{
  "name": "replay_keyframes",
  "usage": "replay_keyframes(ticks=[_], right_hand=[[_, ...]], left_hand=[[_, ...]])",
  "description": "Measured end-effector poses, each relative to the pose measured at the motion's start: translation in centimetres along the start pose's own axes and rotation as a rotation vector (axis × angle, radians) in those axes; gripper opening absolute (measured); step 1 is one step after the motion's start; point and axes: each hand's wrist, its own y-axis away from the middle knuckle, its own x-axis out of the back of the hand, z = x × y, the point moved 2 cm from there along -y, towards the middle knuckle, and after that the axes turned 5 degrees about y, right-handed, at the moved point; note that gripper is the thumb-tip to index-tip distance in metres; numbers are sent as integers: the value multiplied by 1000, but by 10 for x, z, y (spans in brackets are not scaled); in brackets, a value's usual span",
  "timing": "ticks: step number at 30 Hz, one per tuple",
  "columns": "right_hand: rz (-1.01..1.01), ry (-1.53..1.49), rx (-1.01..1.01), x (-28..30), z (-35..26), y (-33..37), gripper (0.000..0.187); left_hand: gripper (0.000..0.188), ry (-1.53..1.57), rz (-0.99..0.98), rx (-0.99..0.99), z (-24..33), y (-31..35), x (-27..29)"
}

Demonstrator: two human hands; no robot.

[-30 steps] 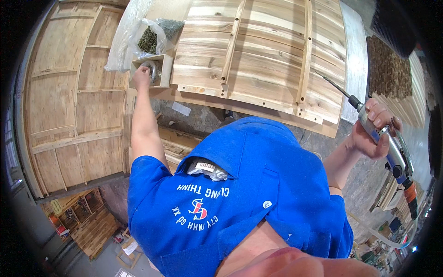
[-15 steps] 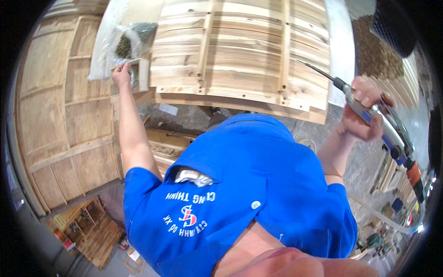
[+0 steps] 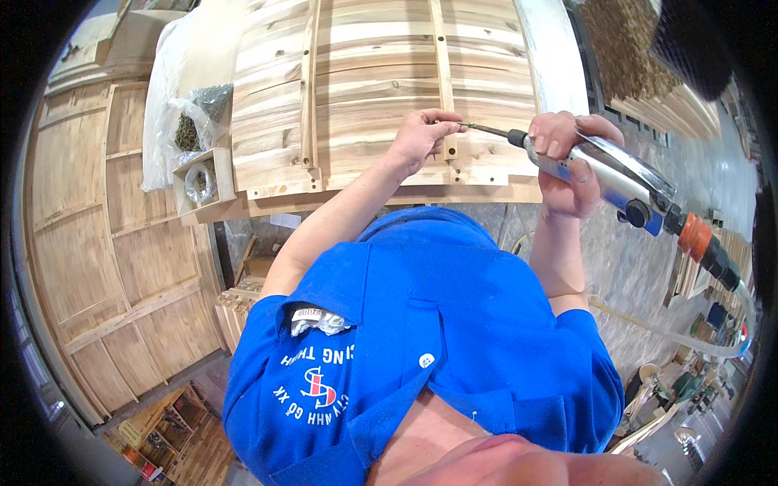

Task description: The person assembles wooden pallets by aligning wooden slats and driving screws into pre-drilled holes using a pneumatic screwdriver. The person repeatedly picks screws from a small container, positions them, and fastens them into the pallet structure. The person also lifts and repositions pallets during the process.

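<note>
**Person's two hands meet at the tip of a power driver (image 3: 628, 188) above a slatted wooden panel (image 3: 373, 85)**

Head view, looking down: a person in a blue shirt (image 3: 405, 324) stands at the panel's near edge. The left hand (image 3: 423, 144) is over the panel, by the right-hand one of its two battens (image 3: 442, 69). Thumb and forefinger pinch a small piece (image 3: 464, 126), too tiny to identify, at the tip of the driver's thin bit (image 3: 493, 130).

The right hand (image 3: 567, 166) is wrapped firmly around the silver-and-blue driver, just beyond the panel's right edge. The bit points left, over the panel; an orange fitting (image 3: 694, 236) and clear hose (image 3: 750, 312) trail off to the panel's right.

Beside the panel's left edge are an open wooden box (image 3: 224, 172) holding clear plastic and, behind it, a plastic bag (image 3: 188, 134) of small brownish pieces.
</note>
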Motion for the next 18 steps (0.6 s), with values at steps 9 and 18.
replay_keyframes(ticks=[9, 18], right_hand=[[43, -13, -80, 12, 9, 3, 45], [-19, 40, -192, 10, 23, -2, 42]], left_hand=[[17, -64, 51, -54, 2, 1, -8], [22, -41, 48, -36, 1, 9, -14]])
